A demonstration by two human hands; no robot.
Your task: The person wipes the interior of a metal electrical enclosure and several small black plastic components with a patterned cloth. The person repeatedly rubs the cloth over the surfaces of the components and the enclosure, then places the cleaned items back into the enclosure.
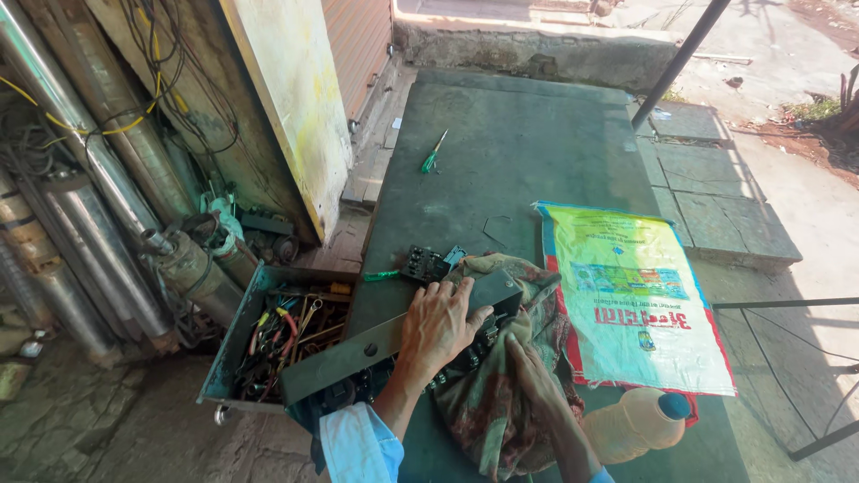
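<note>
Left hand (438, 326) lies flat, fingers spread, palm down on a long dark metal box/cover (394, 344), pressing it; not curled round anything. Right hand (530, 362) is closed on a dirty patterned rag (501, 394), fingers bunched into the cloth just beside the box's right end. The box sits at the near-left part of the green surface (519, 152), tilted, its left end sticking out over the open toolbox (268, 344). Under & behind it, small dark parts show, incl. a black terminal-type block (424, 264), touching or nearly touching the box.

Progress, as a judgement: looks like wiping/cleaning of the box is under way. Its top looks fairly even, but can't tell how much is left; dark parts below look loose, not assembled.

Pose: both forearms come in from bottom edge, left w/ light-blue sleeve, wrist straight, hand bearing down; right wrist bent inward toward the box.

Further out: green screwdriver (433, 152) well apart up the surface, printed sack (635, 295) to the right, plastic bottle (637, 420) lying near right forearm, metal pipes (80, 206) far left.
</note>
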